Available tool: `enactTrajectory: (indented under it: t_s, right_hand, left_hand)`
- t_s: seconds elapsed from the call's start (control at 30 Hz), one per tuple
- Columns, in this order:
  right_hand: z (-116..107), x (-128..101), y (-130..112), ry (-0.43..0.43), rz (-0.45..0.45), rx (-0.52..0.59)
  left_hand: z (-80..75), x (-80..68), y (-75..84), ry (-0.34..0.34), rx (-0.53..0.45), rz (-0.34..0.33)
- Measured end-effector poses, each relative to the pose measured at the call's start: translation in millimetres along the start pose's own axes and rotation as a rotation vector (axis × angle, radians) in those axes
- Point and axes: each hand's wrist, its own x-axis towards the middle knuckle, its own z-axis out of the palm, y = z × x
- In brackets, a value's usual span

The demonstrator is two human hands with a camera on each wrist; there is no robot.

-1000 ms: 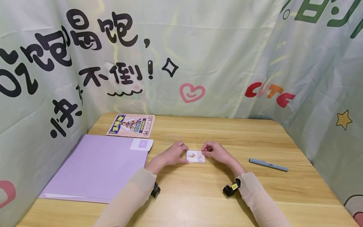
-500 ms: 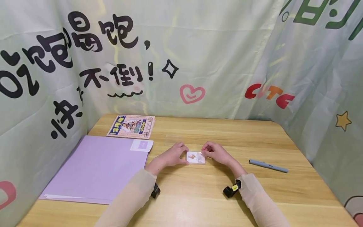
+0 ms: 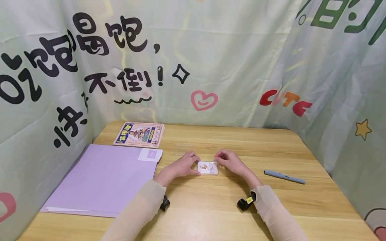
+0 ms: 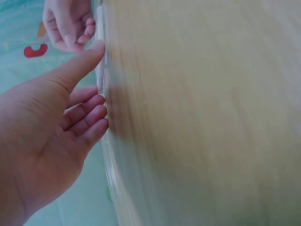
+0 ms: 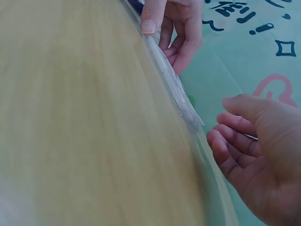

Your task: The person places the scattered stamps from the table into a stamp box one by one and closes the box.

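**Card steadied between both hands**

Nothing much has moved since a second ago: my hands stay at the card, which lies flat mid-table. My left hand pinches its 9 o'clock edge, thumb and fingers curled, to keep it from sliding. My right hand sits at 3 o'clock, fingers curled at the far corner; whether they grip, I cannot tell. Pen lies well off at 3 o'clock, folder at 9.

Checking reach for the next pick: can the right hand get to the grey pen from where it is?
Probably yes. The right hand rests at the small card, and the pen lies on bare table to its right. Nothing stands between them, so a sideways reach looks free.
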Motion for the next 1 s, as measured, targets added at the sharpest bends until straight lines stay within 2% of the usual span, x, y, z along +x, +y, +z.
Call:
enactTrajectory:
  t_s: [0.17, 0.37, 0.5, 0.63, 0.8, 1.0]
  right_hand:
    - [1.4, 4.1, -8.1, 0.056, -0.025, -0.070]
    - [5.3, 12.3, -18.8, 0.084, -0.085, -0.140]
    - [9.5, 19.0, -26.1, 0.073, -0.104, -0.180]
    - [15.7, 27.2, -32.2, 0.063, -0.115, -0.262]
    - [23.7, 38.7, -38.8, 0.023, -0.112, -0.341]
    - [33.7, 53.1, -45.1, -0.042, -0.080, -0.373]
  left_hand:
    - [-3.3, -2.5, -1.5, 0.016, 0.004, 0.000]
    - [-13.4, -5.4, -10.1, 0.103, 0.014, 0.001]
    - [-21.0, -7.9, -20.2, 0.152, 0.047, -0.063]
    - [-27.7, -9.2, -29.6, 0.174, 0.050, -0.139]
    - [-31.0, -7.5, -39.1, 0.187, 0.064, -0.201]
    - [-34.4, -3.5, -47.0, 0.170, 0.078, -0.256]
